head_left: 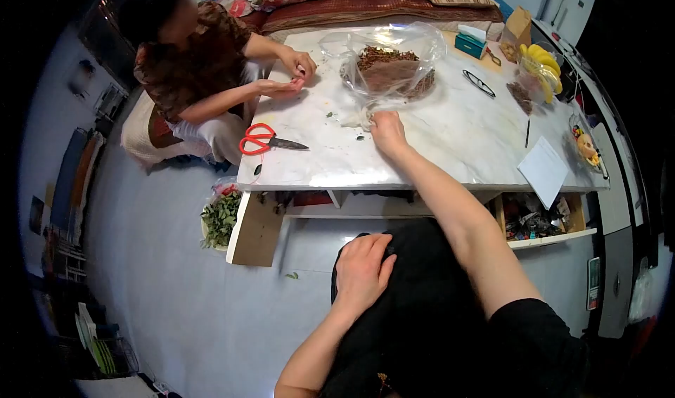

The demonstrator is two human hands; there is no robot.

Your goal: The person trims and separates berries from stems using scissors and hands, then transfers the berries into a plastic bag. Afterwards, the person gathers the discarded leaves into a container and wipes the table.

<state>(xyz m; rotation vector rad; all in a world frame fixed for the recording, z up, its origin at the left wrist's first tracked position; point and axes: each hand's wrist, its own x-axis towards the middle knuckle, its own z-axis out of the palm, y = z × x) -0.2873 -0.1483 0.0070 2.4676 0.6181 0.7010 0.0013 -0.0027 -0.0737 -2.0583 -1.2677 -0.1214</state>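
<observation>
My right hand (388,132) is closed over a crumpled whitish cloth or tissue (360,120) pressed against the white marbled tabletop (450,145). Small dark bits lie beside it. Just beyond stands a clear plastic bag (429,60) filled with brown and reddish dried plant pieces (387,59). My left hand (363,270) rests on my black-clothed thigh, palm down, its fingers stretched out and holding nothing. Red-handled scissors (271,141) lie to the left on the table, with a dark leaf-like scrap (257,169) near the edge.
A seated person (190,67) at left holds both hands over the table corner. Two drawers (256,229) jut out below the tabletop. A basket of green leaves (221,219) stands on the floor. At right are white paper (543,169), glasses (478,83), a tissue box (470,44) and bananas (540,64).
</observation>
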